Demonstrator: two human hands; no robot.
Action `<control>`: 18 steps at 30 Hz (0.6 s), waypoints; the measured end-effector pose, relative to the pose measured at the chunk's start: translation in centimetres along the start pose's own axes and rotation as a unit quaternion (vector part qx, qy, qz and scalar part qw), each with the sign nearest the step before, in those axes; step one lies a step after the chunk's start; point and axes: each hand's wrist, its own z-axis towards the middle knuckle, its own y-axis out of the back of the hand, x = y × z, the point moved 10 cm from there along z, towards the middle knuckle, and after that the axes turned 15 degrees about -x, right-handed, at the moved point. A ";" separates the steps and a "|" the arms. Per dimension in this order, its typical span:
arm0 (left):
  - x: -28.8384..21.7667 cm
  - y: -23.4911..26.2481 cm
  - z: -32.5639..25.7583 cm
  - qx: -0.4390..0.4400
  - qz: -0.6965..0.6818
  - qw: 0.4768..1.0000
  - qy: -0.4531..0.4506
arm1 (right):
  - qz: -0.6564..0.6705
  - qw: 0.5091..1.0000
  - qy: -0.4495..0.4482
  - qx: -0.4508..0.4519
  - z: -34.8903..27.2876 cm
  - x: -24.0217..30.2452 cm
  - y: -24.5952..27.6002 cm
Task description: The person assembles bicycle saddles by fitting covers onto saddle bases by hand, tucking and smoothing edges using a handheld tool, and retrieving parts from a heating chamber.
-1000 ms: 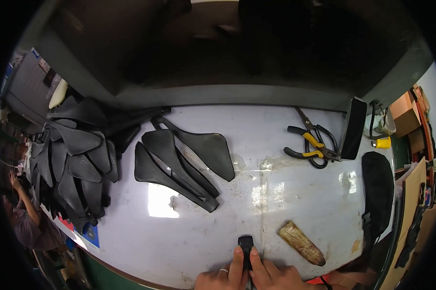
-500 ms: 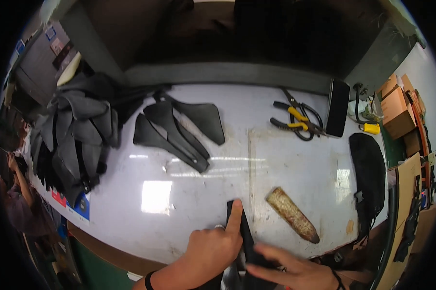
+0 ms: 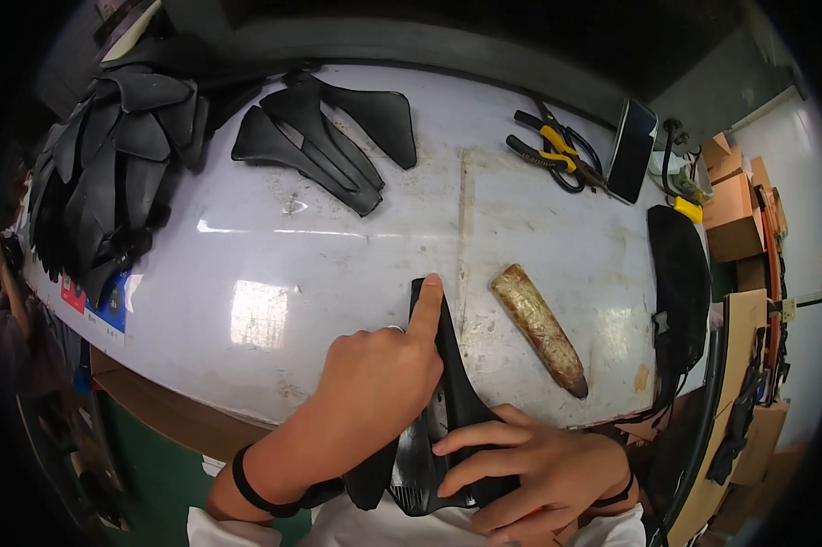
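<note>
A black leather-like piece (image 3: 464, 394), narrow at its far end and wider toward me, lies at the table's near edge. My left hand (image 3: 379, 369) presses its narrow tip with a straight index finger, the other fingers curled in, the thumb hidden. Spread fingers of my right hand (image 3: 529, 469) rest on its wide near part. Between the hands and partly under them lies a shiny dark strip (image 3: 414, 460) with ridged marks at its near end. Another black flap (image 3: 372, 474) shows below my left wrist. To the right is a tapered yellow-brown bar (image 3: 540, 333), touched by neither hand.
Similar black pieces (image 3: 315, 137) lie at the far middle, with a large heap (image 3: 124, 155) at left. Yellow-and-black pliers (image 3: 557, 150), scissors (image 3: 570, 137) and a phone (image 3: 631, 150) lie at far right. A black pouch (image 3: 678, 292) sits along the right edge.
The view has tipped downward, so the tabletop things sit higher in the picture. My right hand, blurred before, now lies spread on the black piece. My left index finger stays on its tip.
</note>
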 end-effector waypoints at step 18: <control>0.4 -0.7 -0.1 0.018 0.009 1.000 0.010 | -0.314 0.908 -0.211 -0.182 -3.5 -2.2 -1.4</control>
